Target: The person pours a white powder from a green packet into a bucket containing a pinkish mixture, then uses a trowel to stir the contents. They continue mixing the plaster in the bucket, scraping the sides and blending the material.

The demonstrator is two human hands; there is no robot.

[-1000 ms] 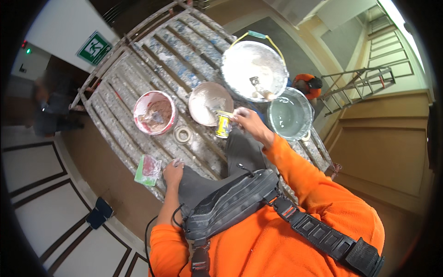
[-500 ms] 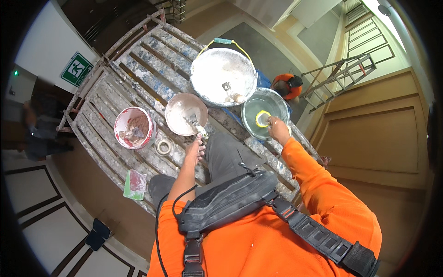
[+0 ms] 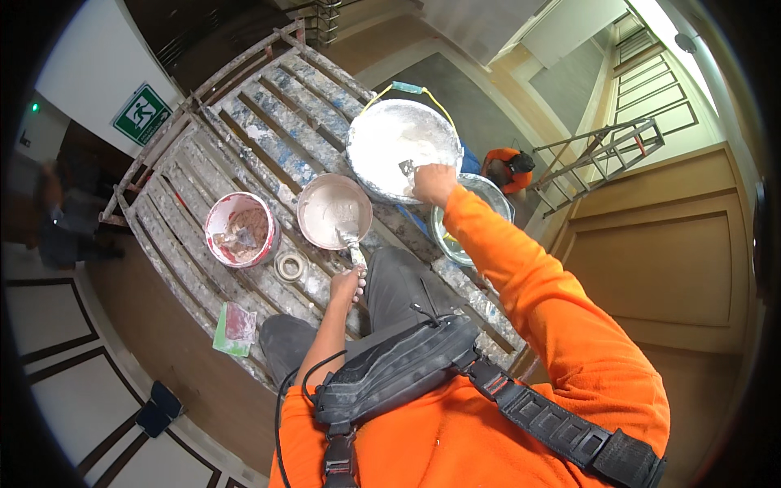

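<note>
My left hand point(image 3: 347, 285) is closed round the handle of a putty knife point(image 3: 350, 233), its blade resting in a small bucket point(image 3: 310, 230) of creamy white paste. My right hand point(image 3: 436, 184) reaches over the near rim of a large white bucket point(image 3: 358, 173) holding white powder point(image 3: 408, 132). Its fingers are closed round the handle of a second scraper point(image 3: 407, 167), whose grey blade shows past them. Beside that bucket, a bucket of water point(image 3: 493, 195) is partly covered by my right forearm. A bit of a yellow-rimmed cup point(image 3: 448, 237) shows inside it.
Everything stands on a paint-spattered slatted platform point(image 3: 175, 195) with a side rail. A red-rimmed bucket point(image 3: 271, 236) of brownish paste, a tape roll point(image 3: 290, 266) and a green-and-pink plastic piece point(image 3: 235, 328) are at left. Below, a person in orange point(image 3: 506, 169) is near a stepladder point(image 3: 598, 154).
My right hand has let go of the yellow-rimmed cup in the water and moved left to the scraper in the powder bucket. My left hand keeps the putty knife in the small bucket.
</note>
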